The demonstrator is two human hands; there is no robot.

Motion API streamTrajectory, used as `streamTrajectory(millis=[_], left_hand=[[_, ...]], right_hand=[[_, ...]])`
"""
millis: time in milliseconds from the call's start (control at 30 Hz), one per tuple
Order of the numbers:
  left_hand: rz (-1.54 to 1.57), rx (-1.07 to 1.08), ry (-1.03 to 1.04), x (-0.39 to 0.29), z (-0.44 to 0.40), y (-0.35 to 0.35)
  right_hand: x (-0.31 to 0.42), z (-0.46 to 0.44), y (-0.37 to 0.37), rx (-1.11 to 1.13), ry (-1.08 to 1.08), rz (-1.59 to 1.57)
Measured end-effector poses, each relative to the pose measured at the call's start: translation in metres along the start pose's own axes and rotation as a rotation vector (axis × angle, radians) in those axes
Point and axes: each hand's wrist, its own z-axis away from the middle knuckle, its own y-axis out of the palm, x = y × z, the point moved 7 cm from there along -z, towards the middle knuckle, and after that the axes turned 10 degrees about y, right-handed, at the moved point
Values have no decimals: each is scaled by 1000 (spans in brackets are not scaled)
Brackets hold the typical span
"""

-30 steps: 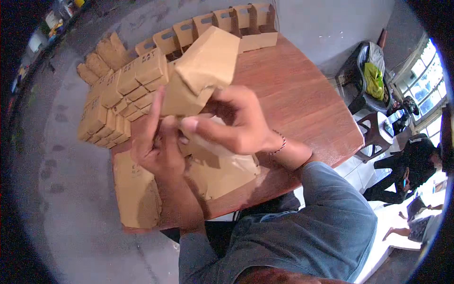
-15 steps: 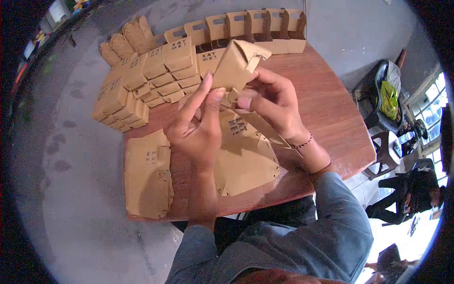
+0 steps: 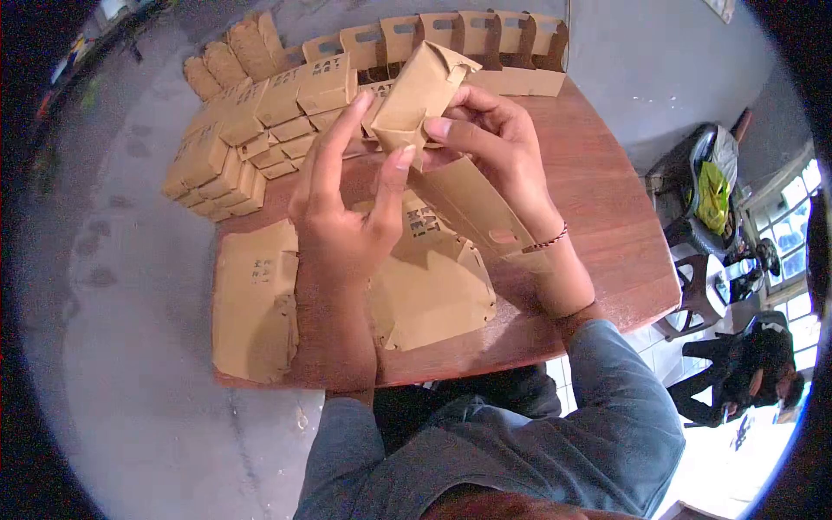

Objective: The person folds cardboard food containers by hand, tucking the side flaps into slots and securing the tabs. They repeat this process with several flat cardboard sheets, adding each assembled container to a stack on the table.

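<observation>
A partly folded brown cardboard box [image 3: 420, 91] is held up over the table, its long flap with a slot hanging down toward my right wrist. My right hand [image 3: 498, 143] pinches the box's right side between thumb and fingers. At its lower left is my left hand [image 3: 351, 191], fingers spread, with the thumb tip at the bottom edge and the index fingertip near the side. Below lie flat cardboard sheets [image 3: 433, 295] printed "EAT ME!". Another flat stack [image 3: 254, 303] rests at the table's left edge.
Closed boxes [image 3: 212, 160] are stacked at the back left of the wooden table [image 3: 598, 217]. Open carriers with handle slots [image 3: 438, 39] line the back edge. At the right are a stool [image 3: 704, 290], a chair with bags [image 3: 715, 195] and a person in dark clothes [image 3: 745, 368].
The box has turned from its earlier tilt, and its slotted flap now hangs in view. My left hand's fingers have spread wider from the box. The camera view has shifted.
</observation>
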Motion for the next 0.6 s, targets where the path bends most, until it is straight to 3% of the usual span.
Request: streamTrajectory(millis=[167,233,267,367,533,600], left_hand=[[-20,52,195,-20,1,0],[119,207,215,-37,3,9],[-7,359,304,-48,2,12],[76,433,223,-56,8,26],[-63,426,264,-58,11,40],[-85,373,299,-54,13,41]], right_hand=[[2,-3,-6,-25,-12,-31],[9,-3,-11,-42,-92,-111],[11,-2,-12,-49,-99,-117],[14,1,-21,-123,-98,-103],[21,3,-21,-180,-251,-87],[15,2,-22,-192,-212,-127]])
